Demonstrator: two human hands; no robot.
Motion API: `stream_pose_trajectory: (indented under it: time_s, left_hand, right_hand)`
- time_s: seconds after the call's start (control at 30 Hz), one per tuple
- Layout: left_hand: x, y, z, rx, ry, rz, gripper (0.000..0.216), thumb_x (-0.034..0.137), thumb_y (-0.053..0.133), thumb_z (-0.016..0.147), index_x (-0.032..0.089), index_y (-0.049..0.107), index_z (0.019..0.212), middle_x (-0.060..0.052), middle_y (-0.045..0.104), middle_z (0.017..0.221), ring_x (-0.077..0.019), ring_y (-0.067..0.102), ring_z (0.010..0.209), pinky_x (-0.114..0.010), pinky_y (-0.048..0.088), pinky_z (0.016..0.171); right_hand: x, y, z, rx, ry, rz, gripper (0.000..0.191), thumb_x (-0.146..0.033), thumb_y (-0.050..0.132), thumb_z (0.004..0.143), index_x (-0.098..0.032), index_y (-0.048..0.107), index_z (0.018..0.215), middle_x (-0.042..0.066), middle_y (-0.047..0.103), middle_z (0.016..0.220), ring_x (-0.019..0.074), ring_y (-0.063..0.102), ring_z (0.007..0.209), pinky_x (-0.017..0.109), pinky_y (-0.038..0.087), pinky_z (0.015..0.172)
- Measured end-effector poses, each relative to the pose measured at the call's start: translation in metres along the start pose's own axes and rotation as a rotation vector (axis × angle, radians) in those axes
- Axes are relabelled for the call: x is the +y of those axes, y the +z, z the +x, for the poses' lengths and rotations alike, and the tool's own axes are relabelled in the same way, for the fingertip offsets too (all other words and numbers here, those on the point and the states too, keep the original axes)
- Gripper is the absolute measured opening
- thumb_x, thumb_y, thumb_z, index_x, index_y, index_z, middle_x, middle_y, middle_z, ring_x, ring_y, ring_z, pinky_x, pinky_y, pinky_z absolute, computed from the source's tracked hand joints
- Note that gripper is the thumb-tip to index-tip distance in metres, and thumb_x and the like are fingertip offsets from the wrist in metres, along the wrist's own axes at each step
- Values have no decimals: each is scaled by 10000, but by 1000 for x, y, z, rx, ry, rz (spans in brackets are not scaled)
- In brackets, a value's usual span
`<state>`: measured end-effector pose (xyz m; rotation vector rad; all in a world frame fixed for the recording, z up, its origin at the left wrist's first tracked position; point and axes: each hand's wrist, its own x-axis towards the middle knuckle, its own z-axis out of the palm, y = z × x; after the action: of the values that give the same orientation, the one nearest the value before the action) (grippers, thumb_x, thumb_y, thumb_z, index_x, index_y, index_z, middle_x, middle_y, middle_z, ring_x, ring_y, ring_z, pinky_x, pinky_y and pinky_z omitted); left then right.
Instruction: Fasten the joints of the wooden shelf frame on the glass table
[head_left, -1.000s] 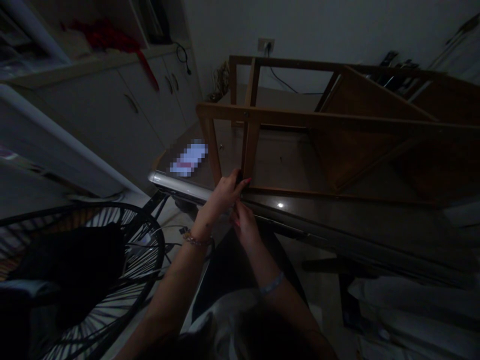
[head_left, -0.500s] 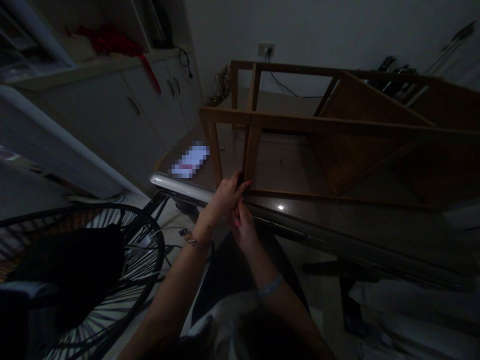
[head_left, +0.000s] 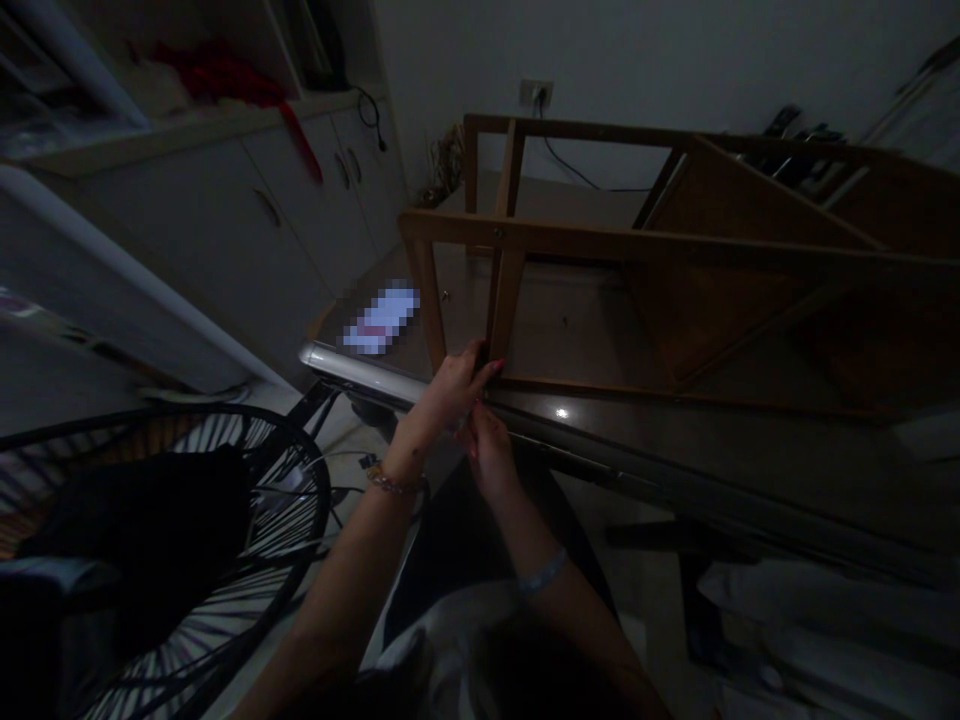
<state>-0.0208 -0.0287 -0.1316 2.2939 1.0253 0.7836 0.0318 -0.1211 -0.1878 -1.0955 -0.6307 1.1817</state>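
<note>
A brown wooden frame, like a shelf rack (head_left: 585, 237), lies on its side on the table (head_left: 592, 415). My left hand (head_left: 454, 384) is closed round its near lower rail, at the foot of an upright slat (head_left: 508, 300). Just below, my right hand (head_left: 491, 445) is closed, fingertips pinched together against the underside of that corner. Whatever it pinches is too dark and small to make out. A small metal piece, perhaps a screw (head_left: 446, 295), lies on the table inside the frame. Another small dark piece (head_left: 565, 321) lies farther right.
A blurred-out lit phone-like object (head_left: 381, 318) rests at the table's left end. A black corded chair (head_left: 319, 500) with dark cloth stands at lower left. White cabinets (head_left: 217, 215) line the left wall. A cable runs from a wall outlet (head_left: 536, 93) behind the frame.
My right hand has turned slightly and its fingers have curled in more below the rail. My left hand keeps its hold. The view has shifted a little.
</note>
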Motion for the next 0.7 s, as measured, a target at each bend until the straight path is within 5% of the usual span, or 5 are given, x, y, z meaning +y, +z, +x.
stream_pose_trajectory:
  time_s: [0.3, 0.5, 0.7]
  left_hand:
    - [2, 1, 0, 16, -8, 33, 258, 316, 523, 970, 146, 548, 1163, -83, 722, 909, -201, 716, 889, -239, 514, 698]
    - [1, 3, -1, 25, 11, 30, 301, 343, 501, 979, 137, 531, 1196, -102, 715, 959, -197, 711, 887, -249, 515, 717]
    - [0, 3, -1, 21, 15, 59, 285, 338, 499, 979, 148, 544, 1188, -109, 713, 962, -211, 707, 920, -266, 520, 745]
  right_hand:
    - [-8, -4, -2, 32, -70, -327, 533, -719, 421, 845, -244, 443, 603, -70, 397, 428, 99, 380, 388, 242, 291, 442]
    - [-21, -13, -5, 42, -147, -691, 258, -422, 504, 940, -232, 584, 785, -14, 571, 546, 160, 576, 530, 264, 400, 622]
    - [-27, -14, -7, 24, -165, -952, 181, -238, 456, 963, -183, 629, 969, 60, 663, 672, 217, 660, 676, 301, 428, 732]
